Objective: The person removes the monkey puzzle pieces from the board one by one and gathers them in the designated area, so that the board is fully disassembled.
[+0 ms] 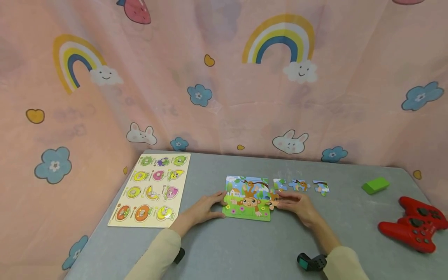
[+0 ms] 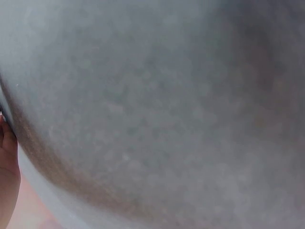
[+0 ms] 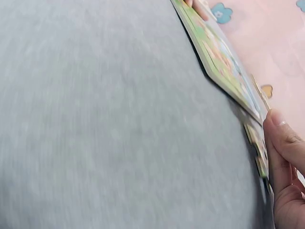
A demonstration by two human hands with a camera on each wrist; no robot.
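While our left hand [image 1: 206, 208] lies spread against the left edge of the puzzle [image 1: 246, 200], our right hand [image 1: 302, 208] pinches a piece [image 1: 272, 203] just beside the puzzle's other side. The puzzle sits on the desk [image 1: 224, 249], between our hands. Just past our right hand, we see three more pieces [image 1: 300, 185] in a row. We have a fruit board [image 1: 159, 188] to the left of our left hand. Well right of our right hand are a green block [image 1: 376, 186] and a red gamepad [image 1: 407, 230].
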